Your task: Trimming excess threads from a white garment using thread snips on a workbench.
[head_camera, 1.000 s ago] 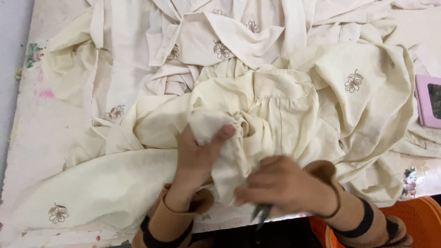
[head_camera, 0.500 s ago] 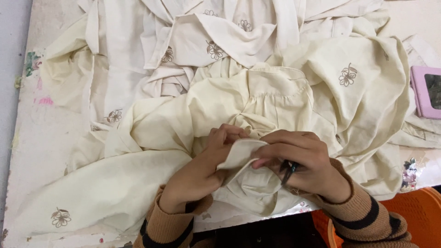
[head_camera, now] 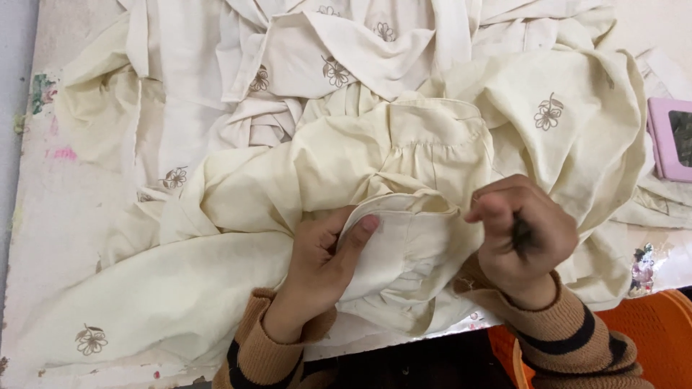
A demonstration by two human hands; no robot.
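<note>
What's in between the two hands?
In the head view, a curved fold of the cream garment lies between the left hand and the right hand; both hands touch it.

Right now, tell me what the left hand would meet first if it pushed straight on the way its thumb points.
The left hand points up and right; its thumb already rests on the cream garment's folded edge. Going on, it would likely push into that fabric first, though depth is unclear.
</note>
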